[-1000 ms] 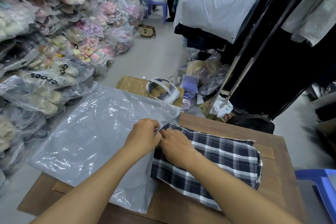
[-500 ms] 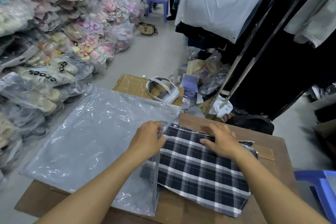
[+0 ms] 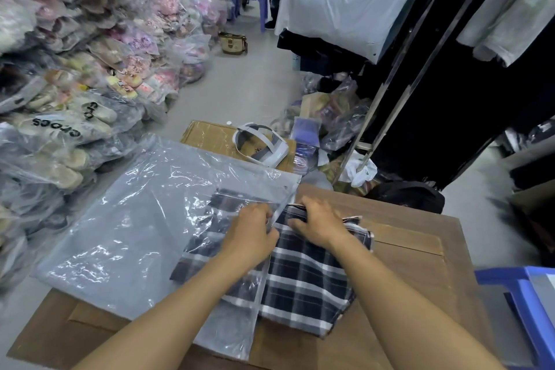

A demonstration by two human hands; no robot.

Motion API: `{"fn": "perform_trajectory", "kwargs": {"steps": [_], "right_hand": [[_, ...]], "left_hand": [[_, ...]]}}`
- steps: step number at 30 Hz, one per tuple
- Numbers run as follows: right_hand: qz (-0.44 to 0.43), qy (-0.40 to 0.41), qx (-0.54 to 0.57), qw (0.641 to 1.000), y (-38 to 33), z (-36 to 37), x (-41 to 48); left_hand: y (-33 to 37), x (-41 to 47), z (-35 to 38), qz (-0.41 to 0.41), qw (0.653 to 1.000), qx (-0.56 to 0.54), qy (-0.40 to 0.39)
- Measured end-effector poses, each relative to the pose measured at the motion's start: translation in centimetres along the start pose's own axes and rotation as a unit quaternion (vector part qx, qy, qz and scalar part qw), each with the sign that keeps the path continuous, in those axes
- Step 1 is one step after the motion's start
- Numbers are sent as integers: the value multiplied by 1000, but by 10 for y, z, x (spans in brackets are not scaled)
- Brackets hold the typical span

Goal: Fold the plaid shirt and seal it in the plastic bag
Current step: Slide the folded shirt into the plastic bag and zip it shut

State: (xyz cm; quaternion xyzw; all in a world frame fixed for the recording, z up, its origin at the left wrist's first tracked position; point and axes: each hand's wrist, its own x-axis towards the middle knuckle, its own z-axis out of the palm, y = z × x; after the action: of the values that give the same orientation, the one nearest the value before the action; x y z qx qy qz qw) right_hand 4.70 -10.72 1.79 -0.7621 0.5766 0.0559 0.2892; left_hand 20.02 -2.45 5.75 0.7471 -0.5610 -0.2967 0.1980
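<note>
- Lower centre of frame: the folded plaid shirt [image 3: 303, 282] lies half inside the plastic bag [image 3: 126, 234] on the tabletop [image 3: 414, 252]; its trailing half could bunch.
- Centre: the left hand [image 3: 250, 236] pinches the bag's mouth; the film may slip.
- Beyond, the right hand [image 3: 319, 224], fingers spread, presses the shirt; the fold may skew.

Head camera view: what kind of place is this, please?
Probably a clothing and footwear stockroom or wholesale shop: bagged sandals are piled high on the left, garments hang on a rack on the right, and a plaid shirt is being bagged on a wooden table.
</note>
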Motion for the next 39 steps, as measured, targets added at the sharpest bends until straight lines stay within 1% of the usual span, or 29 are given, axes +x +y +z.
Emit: {"fn": "perform_trajectory", "kwargs": {"steps": [2,4,6,7,8,10,11,13,15,16,20,22,27,32,35,39], "right_hand": [[-7,25,9,1000,2,-8,-5],[9,88,2,996,18,-19,-16],[81,156,8,984,42,-29,-30],[124,169,28,977,55,-32,-37],[166,160,59,971,70,-32,-42],[220,102,144,959,95,-30,-53],[234,67,203,949,103,-29,-57],[244,3,329,912,112,-28,-67],[240,-42,425,871,110,-27,-75],[241,-45,452,858,108,-25,-76],[249,-10,517,819,91,-14,-70],[236,-16,537,810,74,-8,-67],[172,-7,572,802,18,20,-50],[132,-3,616,776,-24,49,-30],[124,-13,627,769,-34,53,-25],[120,-27,630,767,-31,48,-27]], "left_hand": [[0,1,1,-4,1000,-7,-2],[-1,3,2,-6,1000,-10,1],[-2,4,3,-9,1000,-10,2],[-2,4,3,-9,1000,-12,1],[-2,5,4,-8,1000,-13,0],[-1,5,5,-8,1000,-8,-5],[0,5,6,-8,1000,-4,-5],[1,5,8,-7,1000,8,-3],[3,5,9,-1,1000,21,0],[3,4,10,1,1000,27,1],[6,3,12,-1,1000,30,-2],[9,2,13,4,1000,26,0],[14,-1,15,4,1000,8,-2],[18,-2,16,18,1000,22,1],[17,-4,16,20,1000,20,2],[17,-5,17,17,1000,9,-3]]}}
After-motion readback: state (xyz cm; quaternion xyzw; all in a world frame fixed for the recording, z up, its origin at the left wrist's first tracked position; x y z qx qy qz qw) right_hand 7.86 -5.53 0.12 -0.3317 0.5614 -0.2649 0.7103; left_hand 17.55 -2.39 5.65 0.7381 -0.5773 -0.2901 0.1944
